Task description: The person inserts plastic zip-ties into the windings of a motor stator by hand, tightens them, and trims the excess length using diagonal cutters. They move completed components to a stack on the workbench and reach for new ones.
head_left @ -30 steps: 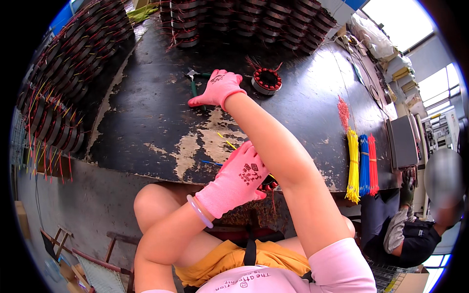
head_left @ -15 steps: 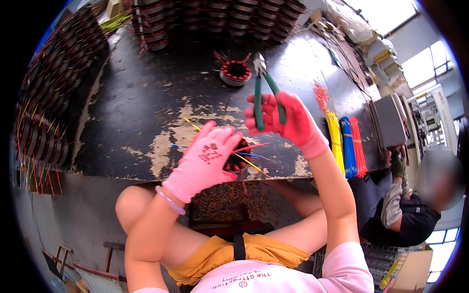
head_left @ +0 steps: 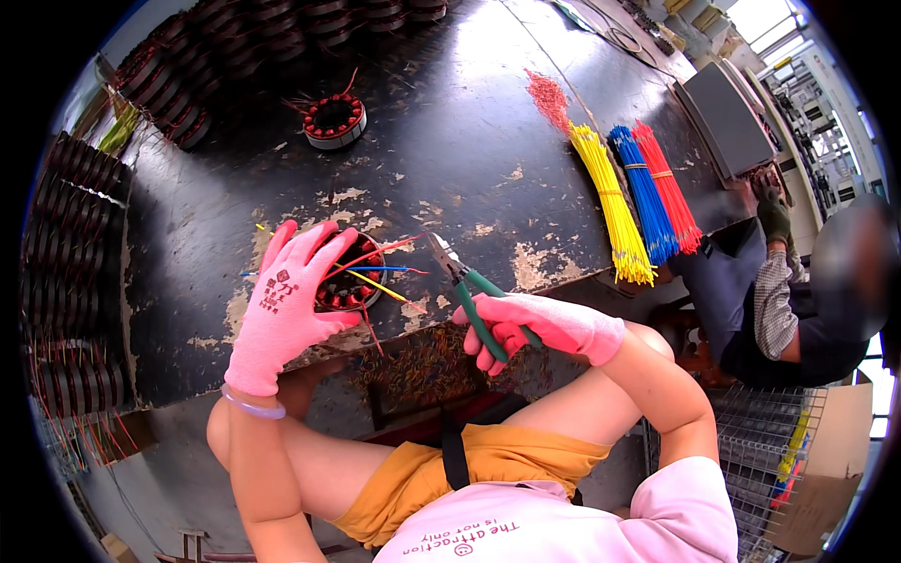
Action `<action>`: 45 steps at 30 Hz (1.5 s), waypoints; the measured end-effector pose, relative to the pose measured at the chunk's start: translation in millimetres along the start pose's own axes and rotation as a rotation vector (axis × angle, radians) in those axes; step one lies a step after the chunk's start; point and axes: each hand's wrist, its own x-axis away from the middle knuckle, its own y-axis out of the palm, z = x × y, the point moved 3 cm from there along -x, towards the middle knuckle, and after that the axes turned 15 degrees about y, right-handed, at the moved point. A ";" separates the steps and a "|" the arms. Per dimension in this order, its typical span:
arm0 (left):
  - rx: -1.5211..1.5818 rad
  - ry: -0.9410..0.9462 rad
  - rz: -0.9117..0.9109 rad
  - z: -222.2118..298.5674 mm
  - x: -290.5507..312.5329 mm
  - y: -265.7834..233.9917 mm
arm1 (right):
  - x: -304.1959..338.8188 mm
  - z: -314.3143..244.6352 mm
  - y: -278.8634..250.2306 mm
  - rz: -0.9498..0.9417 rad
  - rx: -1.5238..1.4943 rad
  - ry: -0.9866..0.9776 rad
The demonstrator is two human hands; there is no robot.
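Observation:
My left hand (head_left: 291, 291), in a pink glove, spans the left side of a wound motor stator (head_left: 375, 280), with its fingers spread over the ring and its thumb at the near edge. Red, blue and yellow wires (head_left: 380, 269) stick out to the right from the stator. Yellow and blue wire ends also show left of my fingers. My right hand (head_left: 535, 328), gloved too, is closed round green-handled cutting pliers (head_left: 479, 291). The pliers' jaws are beside the red wire's end; whether they touch it I cannot tell.
Another stator (head_left: 335, 122) sits farther back on the black worn table (head_left: 441, 169). Stacked stators (head_left: 75, 253) line the left and back. Yellow (head_left: 610, 202), blue (head_left: 645, 197) and red (head_left: 668, 188) wire bundles lie at right. Beyond them, a person (head_left: 784, 291) sits.
My right hand has lowered the pliers toward me, and their jaws are now near the wire ends. My left hand stays on the stator. The whole view has shifted and turned.

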 end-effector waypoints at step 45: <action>0.012 -0.018 0.018 -9.0 7.4 -5.7 | 7.2 -21.2 0.7 0.113 0.088 0.008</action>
